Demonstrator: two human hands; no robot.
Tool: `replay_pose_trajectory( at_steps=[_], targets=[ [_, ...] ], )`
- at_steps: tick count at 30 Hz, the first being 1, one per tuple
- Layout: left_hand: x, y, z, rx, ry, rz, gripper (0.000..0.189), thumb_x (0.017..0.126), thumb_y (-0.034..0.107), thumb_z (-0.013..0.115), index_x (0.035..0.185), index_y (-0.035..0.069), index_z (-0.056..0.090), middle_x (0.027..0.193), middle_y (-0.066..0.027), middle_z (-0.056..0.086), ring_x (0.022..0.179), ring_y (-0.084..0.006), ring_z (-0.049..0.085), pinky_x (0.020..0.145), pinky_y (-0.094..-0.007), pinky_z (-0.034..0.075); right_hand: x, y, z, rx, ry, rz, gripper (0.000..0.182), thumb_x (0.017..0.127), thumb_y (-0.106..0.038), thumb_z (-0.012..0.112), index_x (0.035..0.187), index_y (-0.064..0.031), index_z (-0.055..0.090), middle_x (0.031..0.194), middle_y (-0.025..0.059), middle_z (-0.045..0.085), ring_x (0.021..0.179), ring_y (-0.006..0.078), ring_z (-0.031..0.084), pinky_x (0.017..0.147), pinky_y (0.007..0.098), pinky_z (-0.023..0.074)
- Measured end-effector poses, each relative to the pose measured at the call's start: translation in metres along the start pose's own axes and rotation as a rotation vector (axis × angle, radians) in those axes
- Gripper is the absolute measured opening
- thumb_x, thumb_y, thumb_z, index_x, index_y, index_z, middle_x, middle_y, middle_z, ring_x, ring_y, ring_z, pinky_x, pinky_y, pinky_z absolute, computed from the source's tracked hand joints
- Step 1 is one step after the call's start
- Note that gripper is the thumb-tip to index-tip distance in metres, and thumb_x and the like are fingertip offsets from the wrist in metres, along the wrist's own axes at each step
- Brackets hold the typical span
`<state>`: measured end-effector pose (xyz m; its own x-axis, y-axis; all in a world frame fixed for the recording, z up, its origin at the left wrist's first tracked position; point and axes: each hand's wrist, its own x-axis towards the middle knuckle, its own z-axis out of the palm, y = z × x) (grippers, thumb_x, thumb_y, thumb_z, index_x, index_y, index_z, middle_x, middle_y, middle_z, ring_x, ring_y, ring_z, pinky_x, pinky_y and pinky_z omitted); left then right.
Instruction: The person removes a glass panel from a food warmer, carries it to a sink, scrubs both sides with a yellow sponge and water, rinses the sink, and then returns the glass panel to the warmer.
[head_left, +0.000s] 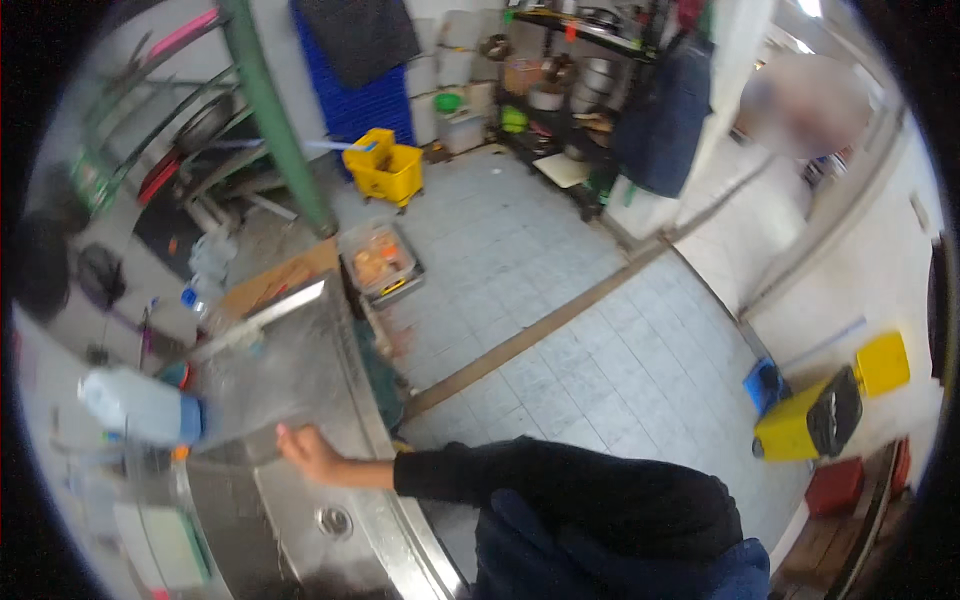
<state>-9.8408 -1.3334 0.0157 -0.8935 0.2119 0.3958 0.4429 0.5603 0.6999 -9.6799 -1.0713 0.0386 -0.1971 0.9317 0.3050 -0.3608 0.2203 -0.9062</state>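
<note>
My right hand, in a black sleeve, reaches left across my body over the stainless steel sink. Its fingers are partly curled and blurred. I see nothing in them, but cannot tell whether they are closed. A drain shows in the basin below the hand. Farther left stands a large translucent plastic jug with blue liquid, at the back of the sink. Beyond the basin lies a wet steel drainboard. My left hand is out of view.
A tub of mixed contents sits on the tiled floor past the drainboard, near a yellow mop bucket. A green post rises at left. Shelves hold pots. At right are a yellow bin and a blurred person.
</note>
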Motion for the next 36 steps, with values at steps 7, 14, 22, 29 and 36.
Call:
replay_pose_trajectory(
  at_steps=[7, 14, 22, 29, 36],
  targets=[
    [0.014, 0.067, 0.033, -0.197, -0.186, -0.058, 0.033, 0.074, 0.033, 0.051, 0.093, 0.006, 0.048, 0.09, -0.009, 0.049, 0.08, -0.0182, 0.046, 0.073, -0.0297, 0.039, 0.017, -0.055, -0.011, -0.036, 0.132, -0.181, 0.046, 0.088, -0.03, 0.023, 0.051, -0.0031, 0.024, 0.045, 0.0038, 0.018, 0.04, 0.0134, 0.022, 0.041, 0.0297, 0.023],
    [-0.009, 0.154, 0.042, -0.446, -0.46, -0.2, 0.038, 0.074, 0.038, 0.05, 0.095, 0.006, 0.047, 0.087, -0.0089, 0.049, 0.077, -0.017, 0.045, 0.071, -0.0297, 0.04, 0.014, -0.142, -0.138, -0.19, 0.473, -0.277, 0.044, 0.088, -0.028, 0.024, 0.049, -0.0071, 0.026, 0.043, -0.001, 0.02, 0.038, 0.0096, 0.021, 0.037, 0.0271, 0.0205],
    [-0.102, 0.28, 0.077, -0.732, -0.832, -0.412, 0.043, 0.075, 0.043, 0.049, 0.099, 0.007, 0.046, 0.084, -0.0088, 0.048, 0.073, -0.0156, 0.044, 0.068, -0.0298, 0.04, -0.079, -0.188, -0.373, -0.63, 1.132, -0.293, 0.044, 0.087, -0.026, 0.028, 0.048, -0.0056, 0.029, 0.042, -0.0019, 0.025, 0.039, 0.0082, 0.022, 0.036, 0.0259, 0.0199],
    [-0.271, 0.398, 0.195, -0.901, -1.591, -0.48, 0.066, 0.069, 0.055, 0.049, 0.115, 0.011, 0.033, 0.108, -0.0082, 0.037, 0.096, -0.0079, 0.033, 0.072, -0.0297, 0.039, -0.197, -0.252, -0.567, -0.891, 1.517, -0.269, 0.036, 0.085, -0.017, 0.032, 0.053, -0.0001, 0.031, 0.044, 0.0083, 0.021, 0.041, 0.0125, 0.024, 0.038, 0.033, 0.0192],
    [-0.524, 0.553, 0.234, -0.695, -1.666, -0.08, 0.063, 0.078, 0.059, 0.02, 0.072, 0.002, 0.046, 0.045, -0.0031, 0.037, 0.036, -0.0132, 0.035, 0.034, -0.0242, 0.029, -0.293, -0.319, -0.699, -0.984, 1.932, -0.081, 0.046, 0.087, -0.024, 0.027, 0.046, -0.003, 0.029, 0.039, 0.0045, 0.027, 0.038, 0.012, 0.025, 0.037, 0.0305, 0.0204]
  ],
)
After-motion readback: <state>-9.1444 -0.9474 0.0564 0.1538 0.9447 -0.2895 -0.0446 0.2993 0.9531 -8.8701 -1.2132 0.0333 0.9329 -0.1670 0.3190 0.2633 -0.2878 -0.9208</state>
